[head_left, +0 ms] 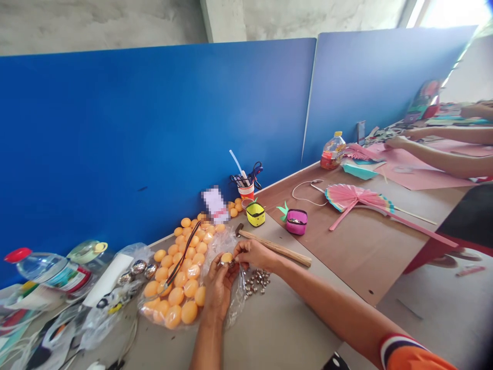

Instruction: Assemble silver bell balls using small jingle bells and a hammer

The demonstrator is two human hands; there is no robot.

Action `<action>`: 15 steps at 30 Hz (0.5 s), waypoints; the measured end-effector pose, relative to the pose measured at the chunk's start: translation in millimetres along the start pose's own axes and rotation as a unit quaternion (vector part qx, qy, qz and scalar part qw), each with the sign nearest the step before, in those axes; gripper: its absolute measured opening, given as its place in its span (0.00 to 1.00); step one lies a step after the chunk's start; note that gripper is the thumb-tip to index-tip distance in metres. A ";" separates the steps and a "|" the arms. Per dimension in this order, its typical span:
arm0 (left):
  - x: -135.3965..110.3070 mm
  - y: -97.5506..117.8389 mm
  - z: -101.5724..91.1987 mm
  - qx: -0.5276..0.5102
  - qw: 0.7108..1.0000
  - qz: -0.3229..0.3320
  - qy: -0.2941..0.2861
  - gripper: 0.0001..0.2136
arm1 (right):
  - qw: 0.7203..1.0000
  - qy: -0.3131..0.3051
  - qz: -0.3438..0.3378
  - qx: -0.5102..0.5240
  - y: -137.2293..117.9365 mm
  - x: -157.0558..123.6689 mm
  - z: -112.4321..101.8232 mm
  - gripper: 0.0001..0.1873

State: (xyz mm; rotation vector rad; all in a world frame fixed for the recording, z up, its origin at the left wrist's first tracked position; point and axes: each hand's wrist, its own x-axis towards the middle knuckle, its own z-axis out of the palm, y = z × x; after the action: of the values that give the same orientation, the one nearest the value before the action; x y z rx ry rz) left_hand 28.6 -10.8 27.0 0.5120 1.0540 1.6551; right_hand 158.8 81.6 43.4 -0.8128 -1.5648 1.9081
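Note:
My left hand [220, 283] is closed around a small round piece [227, 258] with an orange top and a shiny silver rim. My right hand [254, 255] has its fingertips pinched at the right side of that piece; what they hold, if anything, is too small to make out. Just below my right hand lies a pile of small shiny metal bells [257, 281]. Left of my hands, many orange balls [176, 296] lie in a clear plastic bag. A hammer [277, 247] with a wooden handle rests behind my right hand.
A yellow basket [256, 215], a magenta basket [296, 222] and a cup of tools [246, 191] stand farther back. Silver balls [138, 266] and a bottle [54, 270] lie at left. Rightward are a pink paper fan [358, 195], a drink bottle [333, 151] and another person's arms [439, 156].

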 end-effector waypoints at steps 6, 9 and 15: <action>1.1 -1.8 -0.6 0.023 1.000 0.008 -0.003 0.20 | 0.999 0.029 -0.014 -0.042 -3.6 -3.0 8.5 0.04; 1.6 -3.2 -1.0 0.024 1.000 0.013 -0.005 0.21 | 0.998 0.033 -0.010 -0.044 -2.5 -2.7 8.9 0.03; 1.3 -4.0 -1.0 0.012 1.000 0.012 0.000 0.22 | 0.998 0.032 -0.007 -0.047 2.4 0.3 8.1 0.03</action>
State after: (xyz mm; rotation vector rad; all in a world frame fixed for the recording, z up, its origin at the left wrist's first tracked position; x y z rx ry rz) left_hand 29.6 -9.7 22.8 0.5419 1.0720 1.6664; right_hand 152.6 76.0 42.1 -0.8915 -1.6270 1.7918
